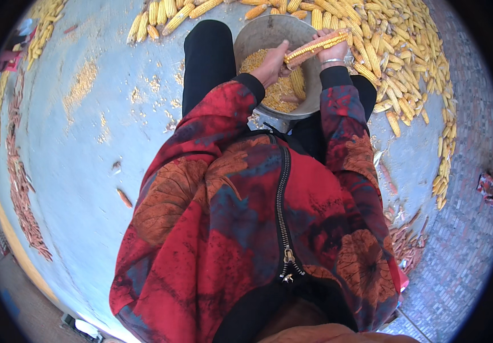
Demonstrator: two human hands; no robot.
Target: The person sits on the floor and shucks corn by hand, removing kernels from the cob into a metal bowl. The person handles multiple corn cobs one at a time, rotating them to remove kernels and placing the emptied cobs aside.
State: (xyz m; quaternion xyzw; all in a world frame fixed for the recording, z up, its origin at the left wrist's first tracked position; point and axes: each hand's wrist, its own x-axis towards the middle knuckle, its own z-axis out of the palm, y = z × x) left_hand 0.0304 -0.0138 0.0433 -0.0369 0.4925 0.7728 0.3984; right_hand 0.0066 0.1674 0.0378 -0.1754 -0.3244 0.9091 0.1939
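Observation:
Between my knees stands a round metal bucket (313, 83) with loose yellow kernels (253, 62) inside. A yellow corn cob (298, 81) and a bare reddish cob piece (289, 98) lie on the kernels. Over the bucket, both my hands grip one partly shelled corn cob (315, 46), tilted up to the right; rows of kernels remain along it and the rest is bare. My left hand (275, 64) is closed round its lower end, partly covered by it. My right hand (332, 50) holds the upper end, its fingers partly behind the cob.
A large heap of unshelled corn cobs (394, 55) spreads beyond the bucket and to the right. Bare cobs lie in a long pile (21, 201) at far left and another (407, 244) at lower right. Scattered kernels (81, 83) lie on the concrete floor (79, 171); brick paving (469, 141) borders it.

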